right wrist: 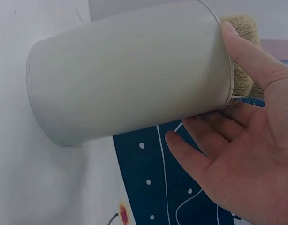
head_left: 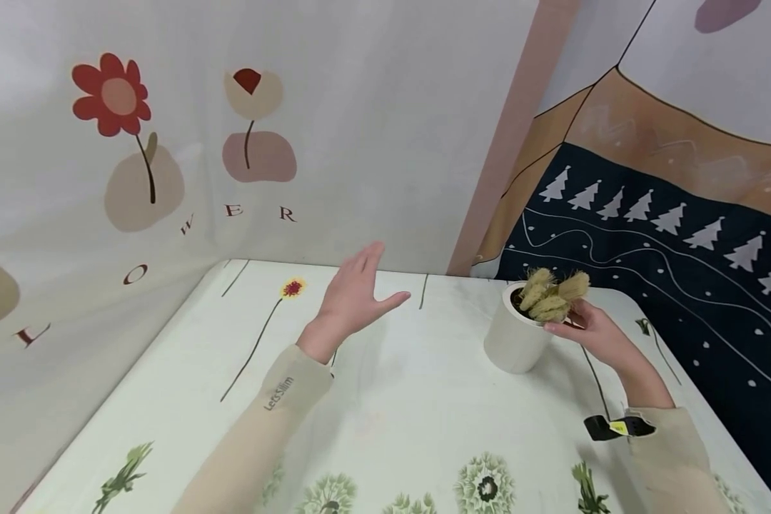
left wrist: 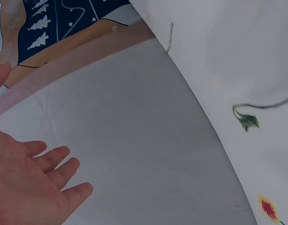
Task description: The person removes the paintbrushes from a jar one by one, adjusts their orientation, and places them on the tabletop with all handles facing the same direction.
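A white cylindrical pot (head_left: 517, 343) stands on the table at the right, holding a fuzzy yellow-green cactus-like plant (head_left: 552, 296). My right hand (head_left: 594, 332) grips the pot near its rim from the right. In the right wrist view the thumb (right wrist: 249, 54) lies at the rim and the other fingers bend along the pot's side; the index fingertip looks slightly apart from it. Partly hidden behind the rim and thumb is the plant (right wrist: 245, 79). My left hand (head_left: 353, 296) hovers over the table left of the pot, fingers extended, thumb spread, holding nothing.
A white cloth with printed flowers covers the table (head_left: 411, 400). Behind it hangs a pale curtain (head_left: 373, 143) with flower prints and letters. To the right hangs a dark blue cloth (head_left: 617, 250) with white trees. A black strap (head_left: 620, 427) sits on my right wrist.
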`<state>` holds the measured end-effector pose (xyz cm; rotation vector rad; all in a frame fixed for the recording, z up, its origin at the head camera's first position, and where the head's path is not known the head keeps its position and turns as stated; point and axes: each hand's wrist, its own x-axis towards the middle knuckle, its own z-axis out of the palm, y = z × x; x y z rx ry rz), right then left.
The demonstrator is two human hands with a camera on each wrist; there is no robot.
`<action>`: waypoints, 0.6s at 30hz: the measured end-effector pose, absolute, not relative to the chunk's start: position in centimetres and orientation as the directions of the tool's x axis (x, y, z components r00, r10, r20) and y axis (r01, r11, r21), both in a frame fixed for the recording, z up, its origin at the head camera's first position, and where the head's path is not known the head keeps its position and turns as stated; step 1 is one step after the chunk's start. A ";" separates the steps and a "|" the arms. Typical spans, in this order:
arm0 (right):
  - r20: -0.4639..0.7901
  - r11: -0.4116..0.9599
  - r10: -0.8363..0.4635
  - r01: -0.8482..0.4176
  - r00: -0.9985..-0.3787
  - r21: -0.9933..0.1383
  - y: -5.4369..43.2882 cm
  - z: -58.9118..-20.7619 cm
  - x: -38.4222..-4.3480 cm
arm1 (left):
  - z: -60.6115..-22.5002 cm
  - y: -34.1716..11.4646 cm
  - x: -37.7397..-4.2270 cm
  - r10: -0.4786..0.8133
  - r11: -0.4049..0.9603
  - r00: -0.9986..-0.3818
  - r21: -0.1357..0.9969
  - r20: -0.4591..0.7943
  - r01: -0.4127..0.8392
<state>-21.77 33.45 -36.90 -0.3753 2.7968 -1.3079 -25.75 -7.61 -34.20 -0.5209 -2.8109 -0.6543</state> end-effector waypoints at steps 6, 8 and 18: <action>0.082 0.620 -0.226 -0.208 -0.971 -0.757 33.6 -37.1 -21.7 | -34.0 -5.6 -25.5 0.319 0.805 -0.909 0.429 0.270 0.410; 0.086 0.621 -0.225 -0.211 -0.971 -0.755 33.7 -37.1 -21.6 | -33.9 -5.0 -25.5 0.323 0.795 -0.907 0.442 0.271 0.416; 0.063 0.628 -0.213 -0.186 -0.975 -0.756 33.4 -36.9 -21.9 | -34.1 -2.2 -25.7 0.326 0.766 -0.908 0.490 0.263 0.417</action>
